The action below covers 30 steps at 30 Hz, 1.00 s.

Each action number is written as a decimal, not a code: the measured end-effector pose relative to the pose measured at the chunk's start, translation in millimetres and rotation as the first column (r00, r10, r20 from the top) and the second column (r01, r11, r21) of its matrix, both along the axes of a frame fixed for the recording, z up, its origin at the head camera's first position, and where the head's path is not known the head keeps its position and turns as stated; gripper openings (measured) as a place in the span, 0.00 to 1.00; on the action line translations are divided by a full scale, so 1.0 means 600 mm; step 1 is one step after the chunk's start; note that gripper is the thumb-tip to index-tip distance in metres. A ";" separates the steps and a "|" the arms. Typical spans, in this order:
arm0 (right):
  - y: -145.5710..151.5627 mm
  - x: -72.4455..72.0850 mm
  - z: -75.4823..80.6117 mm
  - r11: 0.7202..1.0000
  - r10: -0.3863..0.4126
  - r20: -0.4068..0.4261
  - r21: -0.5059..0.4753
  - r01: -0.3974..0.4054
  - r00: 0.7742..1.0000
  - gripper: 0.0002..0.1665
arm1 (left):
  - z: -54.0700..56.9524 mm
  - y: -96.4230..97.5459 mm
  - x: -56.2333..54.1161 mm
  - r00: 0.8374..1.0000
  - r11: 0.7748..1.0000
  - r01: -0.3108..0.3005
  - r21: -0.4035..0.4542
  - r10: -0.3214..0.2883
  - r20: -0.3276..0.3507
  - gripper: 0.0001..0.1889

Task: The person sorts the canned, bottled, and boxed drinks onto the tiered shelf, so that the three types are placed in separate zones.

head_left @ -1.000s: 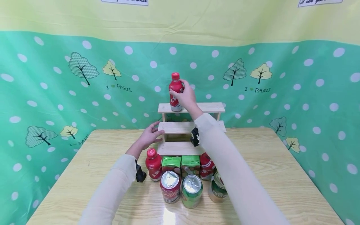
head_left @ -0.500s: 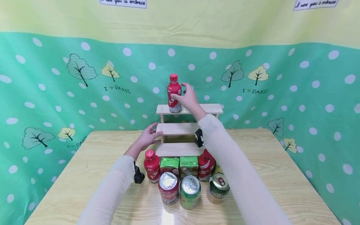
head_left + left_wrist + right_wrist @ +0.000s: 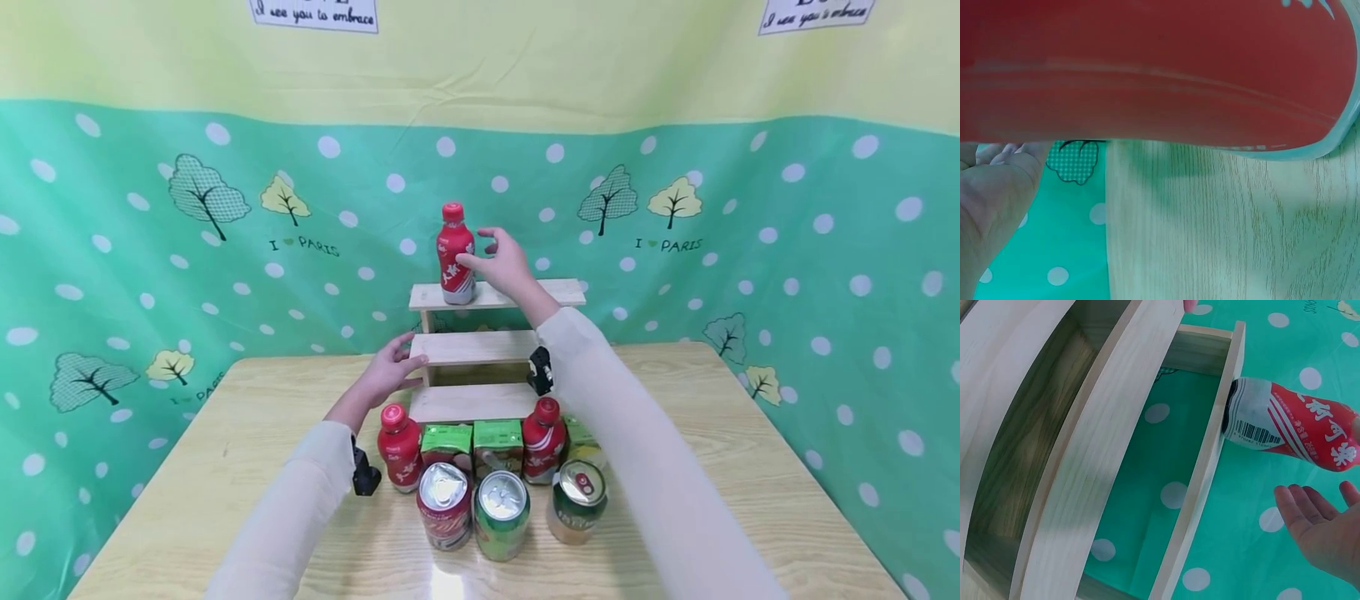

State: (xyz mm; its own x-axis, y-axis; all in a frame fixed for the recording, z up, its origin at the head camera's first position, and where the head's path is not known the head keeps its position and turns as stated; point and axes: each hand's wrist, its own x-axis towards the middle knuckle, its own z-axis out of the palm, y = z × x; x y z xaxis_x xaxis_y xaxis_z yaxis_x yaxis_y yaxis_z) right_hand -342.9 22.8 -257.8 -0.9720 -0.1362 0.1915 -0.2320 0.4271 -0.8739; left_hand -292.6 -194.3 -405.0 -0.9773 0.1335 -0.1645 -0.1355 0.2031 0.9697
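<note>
A red plastic drink bottle (image 3: 455,258) stands upright near the left end of the top shelf of a small three-tier wooden rack (image 3: 480,347). Just right of it is my right hand (image 3: 504,265), fingers spread apart and the thumb tip right at the bottle's side. The right wrist view shows the bottle's base on the shelf board (image 3: 1200,481) and the straight fingers (image 3: 1294,515) away from it. My left hand (image 3: 386,371) rests its spread fingers and thumb at the left end of the middle shelf. In the left wrist view, another red bottle (image 3: 1147,75) hides those fingers.
In front of the rack stand two red bottles (image 3: 401,448) (image 3: 543,442), several green-topped cartons (image 3: 498,442) and three cans: a red one (image 3: 444,507), a light green one (image 3: 502,515) and a dark green one (image 3: 577,502). A dotted curtain (image 3: 345,275) hangs behind the table (image 3: 247,433).
My right hand has let go of the bottle on the top shelf and drawn a little to the right. The bottle stays standing there. My left hand keeps its place on the rack.
</note>
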 end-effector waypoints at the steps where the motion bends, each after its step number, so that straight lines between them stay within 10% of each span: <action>1: 0.002 0.001 0.000 1.000 0.002 0.002 0.004 -0.002 1.000 0.39 | 0.000 0.000 0.001 1.000 1.000 0.000 0.002 0.000 0.001 0.37; 30: 0.062 0.044 -0.025 0.994 0.057 0.021 0.090 -0.059 0.998 0.37 | 0.000 0.000 0.006 1.000 1.000 0.009 0.003 -0.009 -0.013 0.36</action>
